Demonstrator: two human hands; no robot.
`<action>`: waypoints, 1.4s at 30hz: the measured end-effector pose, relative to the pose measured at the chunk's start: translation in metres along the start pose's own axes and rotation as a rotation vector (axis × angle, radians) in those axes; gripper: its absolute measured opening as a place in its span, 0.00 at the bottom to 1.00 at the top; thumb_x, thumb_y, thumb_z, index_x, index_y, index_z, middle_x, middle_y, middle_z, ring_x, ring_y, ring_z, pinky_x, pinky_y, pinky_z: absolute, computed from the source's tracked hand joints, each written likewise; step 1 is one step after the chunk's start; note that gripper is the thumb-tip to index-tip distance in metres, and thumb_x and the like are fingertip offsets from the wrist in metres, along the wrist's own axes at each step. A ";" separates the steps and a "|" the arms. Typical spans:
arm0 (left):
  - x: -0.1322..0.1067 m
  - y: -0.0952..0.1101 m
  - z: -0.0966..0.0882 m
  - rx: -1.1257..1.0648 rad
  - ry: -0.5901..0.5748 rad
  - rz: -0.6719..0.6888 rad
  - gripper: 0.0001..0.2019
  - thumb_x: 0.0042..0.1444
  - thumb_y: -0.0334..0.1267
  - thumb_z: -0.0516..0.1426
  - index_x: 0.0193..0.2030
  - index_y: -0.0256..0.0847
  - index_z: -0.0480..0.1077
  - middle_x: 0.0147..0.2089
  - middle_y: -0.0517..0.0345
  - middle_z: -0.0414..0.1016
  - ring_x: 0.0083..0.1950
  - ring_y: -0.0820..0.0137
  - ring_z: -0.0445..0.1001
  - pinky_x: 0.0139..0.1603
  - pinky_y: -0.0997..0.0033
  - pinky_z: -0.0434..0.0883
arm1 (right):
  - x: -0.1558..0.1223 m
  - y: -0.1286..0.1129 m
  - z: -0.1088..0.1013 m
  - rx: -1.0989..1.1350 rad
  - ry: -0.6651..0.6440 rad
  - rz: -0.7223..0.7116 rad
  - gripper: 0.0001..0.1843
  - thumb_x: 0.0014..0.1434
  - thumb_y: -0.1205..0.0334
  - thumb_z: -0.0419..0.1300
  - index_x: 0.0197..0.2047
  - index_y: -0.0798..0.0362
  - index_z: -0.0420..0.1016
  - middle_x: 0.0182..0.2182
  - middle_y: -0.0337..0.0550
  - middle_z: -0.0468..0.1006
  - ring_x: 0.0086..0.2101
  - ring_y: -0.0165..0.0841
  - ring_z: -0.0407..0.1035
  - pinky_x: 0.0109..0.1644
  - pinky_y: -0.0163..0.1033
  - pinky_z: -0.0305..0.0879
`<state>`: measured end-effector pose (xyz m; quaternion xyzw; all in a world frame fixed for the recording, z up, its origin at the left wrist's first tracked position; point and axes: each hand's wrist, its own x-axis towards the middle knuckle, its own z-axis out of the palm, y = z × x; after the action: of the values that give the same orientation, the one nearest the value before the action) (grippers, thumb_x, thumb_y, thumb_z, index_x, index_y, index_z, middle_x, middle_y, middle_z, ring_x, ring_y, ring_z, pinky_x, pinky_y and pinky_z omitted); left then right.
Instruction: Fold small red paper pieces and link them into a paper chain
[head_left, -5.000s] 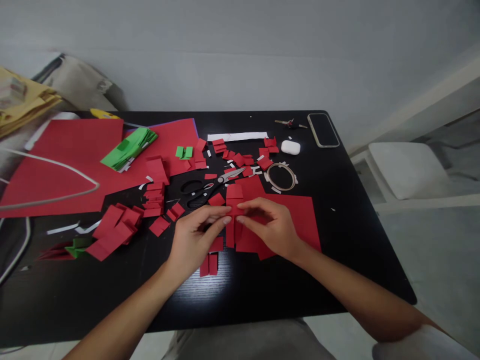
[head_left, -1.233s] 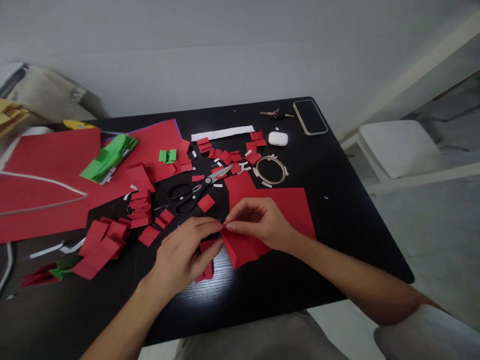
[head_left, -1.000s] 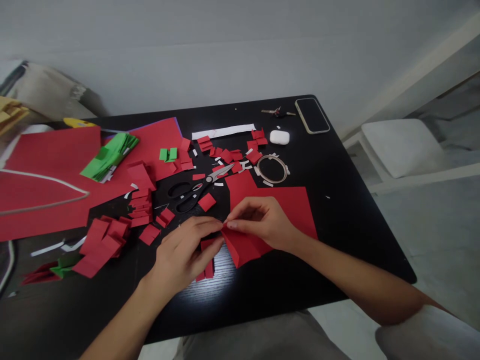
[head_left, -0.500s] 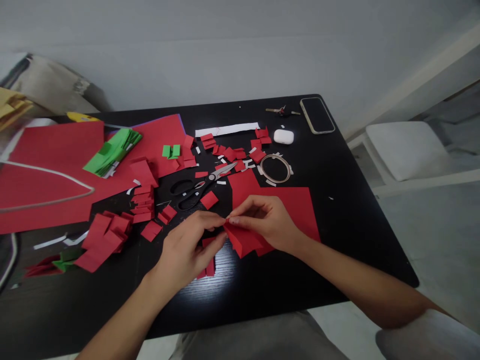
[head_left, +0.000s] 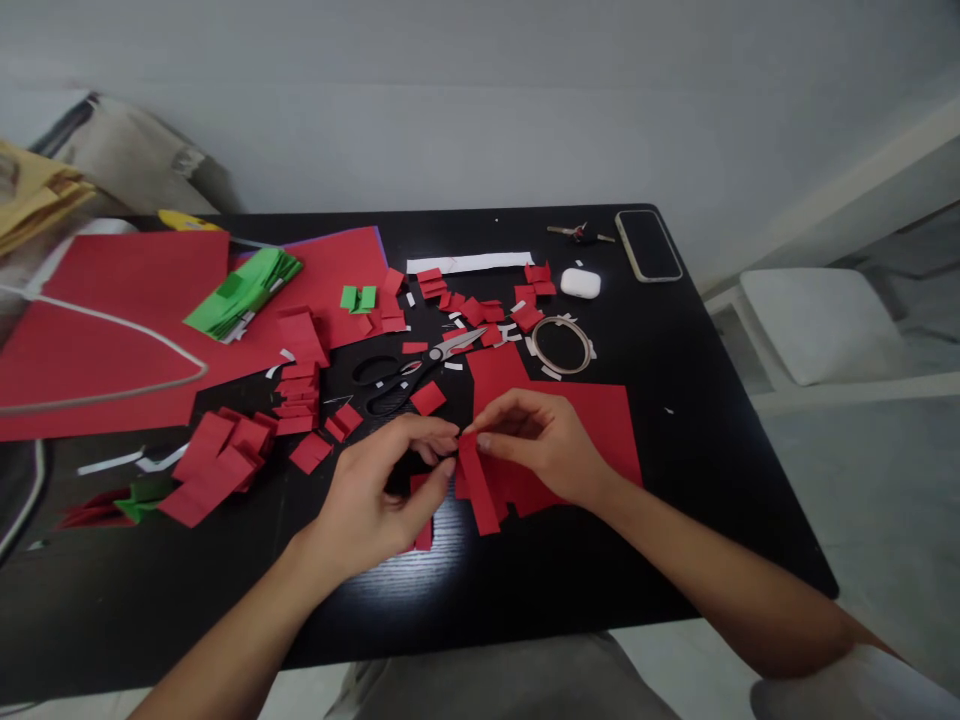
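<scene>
My right hand (head_left: 546, 448) pinches the top end of a folded red paper strip (head_left: 482, 492) between thumb and fingers. The strip hangs down toward me over larger red paper sheets (head_left: 600, 425). Just left of the strip's top, my left hand (head_left: 382, 485) is curled with thumb and forefinger apart, and nothing shows between them. Small red folded pieces (head_left: 424, 535) lie partly hidden beneath my left hand. Beyond my hands, black-handled scissors (head_left: 420, 365) rest with their blades pointing to the far right, near a loose red square (head_left: 428, 399).
Left on the black table (head_left: 600, 590) lie large red sheets (head_left: 112, 330), a green folded bundle (head_left: 244, 292) and red folded stacks (head_left: 221, 460). Toward the right are a tape roll (head_left: 561, 371), a white case (head_left: 580, 284), keys (head_left: 580, 234) and a phone (head_left: 648, 246). White scraps are scattered about.
The red strip has turned, so its long flat face now shows below my right hand. My left thumb and fingertips have come away slightly from the paper. The whole view has shifted a little.
</scene>
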<state>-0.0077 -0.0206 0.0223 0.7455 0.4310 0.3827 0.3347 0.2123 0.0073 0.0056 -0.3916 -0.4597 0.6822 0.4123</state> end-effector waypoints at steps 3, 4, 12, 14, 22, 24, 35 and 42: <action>0.003 0.002 -0.003 -0.079 -0.063 -0.125 0.06 0.66 0.31 0.59 0.48 0.40 0.75 0.36 0.58 0.80 0.35 0.73 0.78 0.37 0.76 0.76 | 0.000 0.000 -0.001 -0.040 -0.017 0.006 0.10 0.54 0.60 0.76 0.38 0.50 0.83 0.37 0.41 0.88 0.39 0.35 0.83 0.48 0.42 0.81; 0.003 0.002 -0.004 -0.100 -0.097 -0.171 0.04 0.66 0.33 0.59 0.45 0.40 0.75 0.33 0.60 0.78 0.32 0.74 0.76 0.34 0.77 0.74 | 0.000 -0.001 -0.001 -0.053 -0.023 0.006 0.10 0.54 0.59 0.76 0.39 0.50 0.83 0.37 0.42 0.88 0.39 0.35 0.83 0.48 0.43 0.81; 0.007 0.002 -0.004 -0.224 -0.244 -0.368 0.09 0.67 0.41 0.58 0.39 0.39 0.76 0.29 0.60 0.76 0.29 0.73 0.72 0.29 0.77 0.68 | -0.001 -0.001 0.000 -0.089 -0.038 0.026 0.09 0.54 0.62 0.76 0.39 0.50 0.84 0.37 0.42 0.88 0.38 0.35 0.83 0.47 0.42 0.81; 0.008 0.002 -0.005 -0.240 -0.261 -0.391 0.09 0.67 0.41 0.59 0.39 0.38 0.76 0.29 0.60 0.77 0.29 0.73 0.73 0.29 0.77 0.68 | -0.001 -0.001 0.001 -0.090 -0.033 0.031 0.09 0.54 0.63 0.76 0.38 0.50 0.84 0.36 0.41 0.88 0.38 0.34 0.83 0.47 0.42 0.81; 0.008 0.000 -0.007 -0.237 -0.344 -0.435 0.08 0.65 0.39 0.59 0.38 0.38 0.78 0.31 0.58 0.80 0.31 0.71 0.77 0.32 0.75 0.72 | -0.002 -0.002 0.003 -0.108 -0.053 0.029 0.08 0.54 0.64 0.76 0.38 0.50 0.84 0.35 0.41 0.88 0.36 0.33 0.82 0.46 0.40 0.79; 0.008 0.000 -0.007 -0.225 -0.348 -0.431 0.08 0.65 0.38 0.59 0.37 0.38 0.78 0.30 0.59 0.79 0.30 0.72 0.76 0.31 0.75 0.72 | -0.002 -0.003 0.003 -0.127 -0.059 0.022 0.07 0.55 0.63 0.75 0.37 0.50 0.85 0.35 0.41 0.87 0.36 0.33 0.82 0.44 0.39 0.79; 0.009 -0.002 -0.009 -0.241 -0.382 -0.463 0.10 0.64 0.41 0.59 0.36 0.37 0.77 0.29 0.60 0.78 0.30 0.72 0.74 0.32 0.75 0.70 | -0.003 -0.002 -0.001 -0.196 -0.144 -0.019 0.08 0.55 0.65 0.74 0.40 0.49 0.88 0.36 0.41 0.86 0.36 0.33 0.79 0.42 0.37 0.76; 0.009 -0.001 -0.011 -0.204 -0.405 -0.422 0.10 0.66 0.41 0.59 0.37 0.39 0.77 0.30 0.61 0.78 0.30 0.73 0.73 0.32 0.76 0.69 | -0.003 -0.010 -0.004 -0.319 -0.207 -0.115 0.06 0.59 0.65 0.73 0.41 0.48 0.89 0.38 0.42 0.87 0.39 0.34 0.80 0.45 0.38 0.75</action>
<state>-0.0143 -0.0106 0.0287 0.6632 0.4604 0.1895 0.5589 0.2187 0.0078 0.0141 -0.3530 -0.6234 0.6126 0.3339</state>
